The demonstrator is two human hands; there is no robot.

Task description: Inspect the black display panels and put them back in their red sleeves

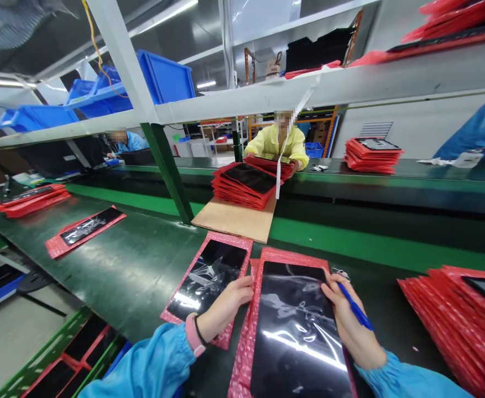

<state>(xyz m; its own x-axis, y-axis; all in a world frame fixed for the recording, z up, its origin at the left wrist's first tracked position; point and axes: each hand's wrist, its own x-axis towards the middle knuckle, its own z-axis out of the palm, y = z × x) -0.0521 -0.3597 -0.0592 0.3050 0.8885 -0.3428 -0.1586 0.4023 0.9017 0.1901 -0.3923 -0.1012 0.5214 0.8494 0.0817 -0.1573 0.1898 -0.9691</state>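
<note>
A black glossy panel in a red bubble-wrap sleeve (296, 331) lies right in front of me on the green belt (134, 265). My right hand (350, 326) rests on its right edge, fingers closed round a blue pen (355, 309). My left hand (225, 307) pinches the left edge of that sleeve, beside a second sleeved panel (209, 276) lying to the left.
A stack of red sleeved panels (466, 315) sits at my right. Another stack (244, 185) rests on cardboard (234, 221) ahead, near a green post (167, 171). A person in yellow (277, 145) works across the belt. Single panel (85, 229) and a stack (30, 200) lie left.
</note>
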